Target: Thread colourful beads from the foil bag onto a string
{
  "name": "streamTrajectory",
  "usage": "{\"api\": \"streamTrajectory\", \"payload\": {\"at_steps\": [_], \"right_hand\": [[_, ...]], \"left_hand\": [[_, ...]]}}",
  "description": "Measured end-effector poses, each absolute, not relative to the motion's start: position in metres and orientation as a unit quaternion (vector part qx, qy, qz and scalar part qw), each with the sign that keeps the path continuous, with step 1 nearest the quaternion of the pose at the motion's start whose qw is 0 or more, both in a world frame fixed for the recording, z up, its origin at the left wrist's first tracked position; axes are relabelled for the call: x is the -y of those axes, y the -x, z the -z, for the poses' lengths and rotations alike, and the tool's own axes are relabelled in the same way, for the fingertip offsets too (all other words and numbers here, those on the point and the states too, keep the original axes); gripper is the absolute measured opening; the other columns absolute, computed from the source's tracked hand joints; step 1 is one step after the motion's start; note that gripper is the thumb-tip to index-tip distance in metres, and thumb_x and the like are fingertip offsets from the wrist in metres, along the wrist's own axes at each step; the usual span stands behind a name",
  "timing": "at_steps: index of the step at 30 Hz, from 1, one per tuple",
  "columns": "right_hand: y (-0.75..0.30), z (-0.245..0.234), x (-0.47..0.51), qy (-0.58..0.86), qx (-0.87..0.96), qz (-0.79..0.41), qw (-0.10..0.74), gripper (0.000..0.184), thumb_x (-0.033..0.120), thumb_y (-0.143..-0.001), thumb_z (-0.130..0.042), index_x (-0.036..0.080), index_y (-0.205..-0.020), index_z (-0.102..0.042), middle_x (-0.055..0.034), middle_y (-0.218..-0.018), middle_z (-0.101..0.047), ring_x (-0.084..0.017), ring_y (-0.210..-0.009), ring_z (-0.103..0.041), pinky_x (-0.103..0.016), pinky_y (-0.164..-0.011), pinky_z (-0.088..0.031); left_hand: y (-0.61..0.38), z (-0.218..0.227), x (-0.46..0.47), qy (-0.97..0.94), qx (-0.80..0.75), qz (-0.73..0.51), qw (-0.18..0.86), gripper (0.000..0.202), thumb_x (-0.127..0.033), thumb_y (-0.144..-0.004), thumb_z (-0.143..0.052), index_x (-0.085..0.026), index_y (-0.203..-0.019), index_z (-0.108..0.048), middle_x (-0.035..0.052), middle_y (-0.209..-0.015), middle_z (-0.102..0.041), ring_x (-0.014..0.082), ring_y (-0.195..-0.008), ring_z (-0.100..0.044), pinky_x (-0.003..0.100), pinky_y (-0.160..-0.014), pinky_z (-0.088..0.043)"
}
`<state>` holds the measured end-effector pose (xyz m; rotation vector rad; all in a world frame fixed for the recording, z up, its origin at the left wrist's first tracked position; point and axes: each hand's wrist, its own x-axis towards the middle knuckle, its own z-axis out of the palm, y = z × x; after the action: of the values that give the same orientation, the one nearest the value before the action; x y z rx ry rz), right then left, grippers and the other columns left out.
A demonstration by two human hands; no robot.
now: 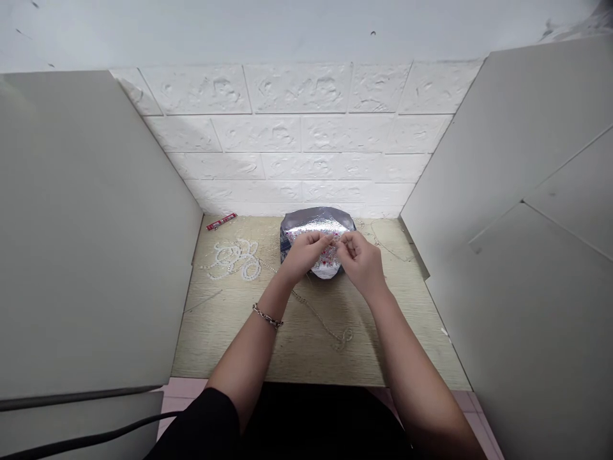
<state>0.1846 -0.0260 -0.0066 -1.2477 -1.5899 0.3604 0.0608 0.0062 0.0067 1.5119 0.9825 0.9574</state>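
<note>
Both hands meet above a silver-lined bag or pouch [320, 217], its foil inner side turned up. Small pink, red and clear beads [327, 257] lie on that foil, partly hidden by the fingers. My left hand [305, 253] is closed in a pinch, thumb and forefinger together. Close beside it, my right hand [363, 260] pinches too, its fingertips nearly touching the left ones. What they hold is too small to make out. A thin beaded strand [316, 313] runs from under my left forearm toward the table's front, ending in a small loop.
Several white bead strings [234, 259] lie coiled on the wooden table [230, 345] at the left. Behind them is a small red packet [221, 222]. A thin needle-like rod [204, 301] rests near the left edge. Grey panels flank the table; a white brick-patterned wall [301, 134] stands behind.
</note>
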Motion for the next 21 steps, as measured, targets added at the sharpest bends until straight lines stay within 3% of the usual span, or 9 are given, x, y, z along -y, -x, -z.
{"api": "streamTrajectory", "payload": {"at_steps": [10, 15, 21], "right_hand": [[-0.1867, 0.0107, 0.0224, 0.521, 0.686, -0.095, 0.499, 0.018, 0.027, -0.075, -0.042, 0.019, -0.077, -0.058, 0.0025, -0.052, -0.048, -0.008, -0.045, -0.038, -0.021, -0.048, -0.031], [-0.1862, 0.0126, 0.0227, 0.534, 0.688, -0.076, 0.486, 0.015, 0.026, -0.075, -0.041, 0.019, -0.074, -0.055, 0.0026, -0.052, -0.047, -0.008, -0.045, -0.038, -0.021, -0.047, -0.031], [-0.1849, 0.0111, 0.0250, 0.527, 0.685, -0.088, 0.495, 0.009, 0.023, -0.073, -0.042, 0.019, -0.072, -0.050, 0.0052, -0.047, -0.039, -0.007, -0.043, -0.034, -0.020, -0.045, -0.030]], "left_hand": [[-0.0600, -0.0068, -0.0065, -0.630, -0.414, -0.399, 0.522, 0.032, -0.045, -0.068, -0.050, -0.014, -0.057, -0.048, -0.0069, -0.039, -0.027, 0.0035, -0.038, -0.023, 0.020, -0.039, -0.018], [-0.0619, -0.0077, -0.0043, -0.637, -0.420, -0.390, 0.515, 0.035, -0.047, -0.068, -0.049, -0.014, -0.057, -0.046, -0.0065, -0.041, -0.028, 0.0032, -0.038, -0.023, 0.020, -0.039, -0.018], [-0.0627, -0.0101, -0.0010, -0.613, -0.380, -0.383, 0.577, 0.030, -0.043, -0.069, -0.050, -0.015, -0.061, -0.044, -0.0054, -0.048, -0.036, 0.0015, -0.037, -0.029, 0.017, -0.036, -0.021]]}}
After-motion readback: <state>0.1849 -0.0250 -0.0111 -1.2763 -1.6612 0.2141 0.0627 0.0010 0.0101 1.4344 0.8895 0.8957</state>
